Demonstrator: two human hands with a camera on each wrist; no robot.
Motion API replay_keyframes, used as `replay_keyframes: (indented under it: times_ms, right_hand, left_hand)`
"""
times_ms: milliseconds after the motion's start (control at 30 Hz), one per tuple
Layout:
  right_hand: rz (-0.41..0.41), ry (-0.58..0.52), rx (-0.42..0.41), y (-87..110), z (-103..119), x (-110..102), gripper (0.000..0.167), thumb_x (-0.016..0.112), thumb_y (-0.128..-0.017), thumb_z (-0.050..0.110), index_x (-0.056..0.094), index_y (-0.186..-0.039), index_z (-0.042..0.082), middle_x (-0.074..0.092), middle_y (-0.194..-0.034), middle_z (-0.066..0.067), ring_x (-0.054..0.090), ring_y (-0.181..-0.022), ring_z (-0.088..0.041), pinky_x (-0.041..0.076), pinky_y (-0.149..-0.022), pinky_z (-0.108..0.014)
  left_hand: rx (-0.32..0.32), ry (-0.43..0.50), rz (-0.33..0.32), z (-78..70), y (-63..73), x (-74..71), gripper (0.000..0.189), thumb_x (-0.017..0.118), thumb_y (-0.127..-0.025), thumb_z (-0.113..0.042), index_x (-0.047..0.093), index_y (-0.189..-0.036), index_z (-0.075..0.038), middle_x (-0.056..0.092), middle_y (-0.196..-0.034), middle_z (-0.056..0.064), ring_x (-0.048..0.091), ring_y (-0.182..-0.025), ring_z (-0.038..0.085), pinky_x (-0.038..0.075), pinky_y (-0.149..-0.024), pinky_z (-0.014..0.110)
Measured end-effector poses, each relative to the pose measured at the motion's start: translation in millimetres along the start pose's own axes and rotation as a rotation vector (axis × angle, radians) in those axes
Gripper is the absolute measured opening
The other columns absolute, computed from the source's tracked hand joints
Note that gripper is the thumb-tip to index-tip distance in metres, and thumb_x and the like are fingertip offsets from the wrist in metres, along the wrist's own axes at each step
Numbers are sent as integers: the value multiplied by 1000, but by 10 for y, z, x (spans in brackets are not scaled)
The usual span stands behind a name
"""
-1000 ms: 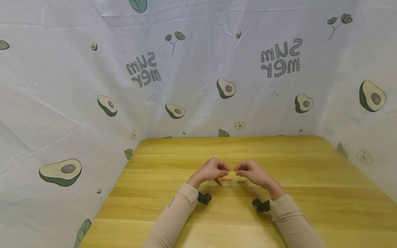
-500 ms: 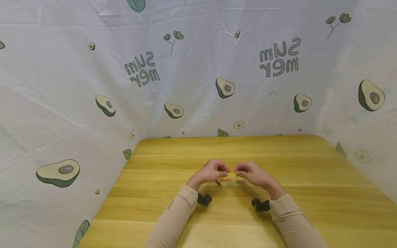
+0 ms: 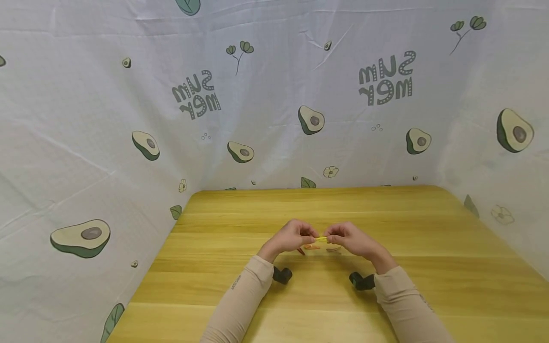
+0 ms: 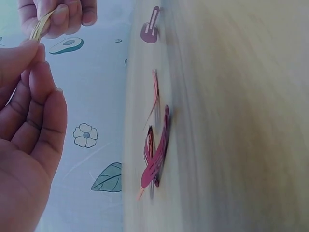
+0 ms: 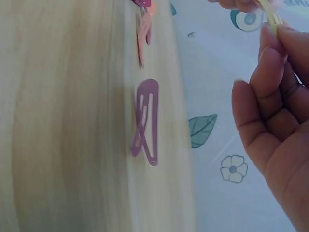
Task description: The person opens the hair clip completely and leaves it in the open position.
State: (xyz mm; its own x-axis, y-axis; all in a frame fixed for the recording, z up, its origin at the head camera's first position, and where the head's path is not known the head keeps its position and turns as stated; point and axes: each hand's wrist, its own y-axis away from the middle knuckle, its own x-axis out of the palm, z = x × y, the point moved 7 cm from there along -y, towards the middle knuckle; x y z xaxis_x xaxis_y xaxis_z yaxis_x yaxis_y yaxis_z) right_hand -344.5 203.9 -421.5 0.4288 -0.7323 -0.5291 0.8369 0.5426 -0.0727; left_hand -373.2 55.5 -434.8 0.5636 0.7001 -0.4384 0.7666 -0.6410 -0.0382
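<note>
Between my hands, above the table, is a thin yellow hair clip (image 3: 321,239), seen mostly edge-on. My left hand (image 3: 290,237) pinches one end with thumb and fingertips, and my right hand (image 3: 350,239) pinches the other. The fingertips cover both its ends. Below them on the table lie snap hair clips: a dark red one (image 4: 155,166) with crossed parts at the left, an orange one (image 4: 155,89) in the middle, and a mauve one (image 5: 154,111) at the right, its inner tongue sprung away from the frame.
The wooden table (image 3: 317,305) runs back to a hanging white cloth (image 3: 274,105) printed with avocados, leaves and flowers. More of this cloth hangs at both sides. A black wrist device (image 3: 282,275) shows by the left sleeve, another black device (image 3: 361,281) by the right.
Both hands keep their hold on the yellow clip with little movement. The fingertips have drawn slightly apart, and a little more of the clip shows between them.
</note>
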Motion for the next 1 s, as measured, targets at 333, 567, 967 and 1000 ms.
replay_keyframes:
  times_ms: [333,567,967,1000]
  right_hand:
    - [16,37,-26,58,43,-95,15,58,-100,5,68,-103,-5,68,-102,-25,64,-91,-17,53,-83,-32]
    - [44,21,7,111,-24,-127,11,62,-96,3,68,-97,-7,68,-95,-23,62,-84,-17,53,-77,-32]
    - [100,38,69,166,-131,-142,11,66,-93,6,68,-93,-5,68,-89,-12,56,-77,-9,49,-73,-29]
    - [104,33,70,172,-139,-142,11,66,-93,5,68,-93,-5,68,-89,-11,56,-77,-10,49,-73,-29]
  left_hand:
    - [4,-59,23,-57,15,62,15,69,-95,-12,74,-107,-6,74,-95,3,70,-85,26,59,-61,39]
    - [45,-153,32,-131,7,148,13,73,-91,-11,76,-103,-6,73,-89,0,61,-73,6,53,-57,26]
    - [100,-313,37,-150,-59,285,13,75,-90,-11,78,-102,-7,75,-97,-1,56,-81,-1,49,-73,15]
    - [98,-315,42,-148,-65,299,13,75,-90,-11,78,-102,-7,75,-98,0,56,-81,-1,49,-73,15]
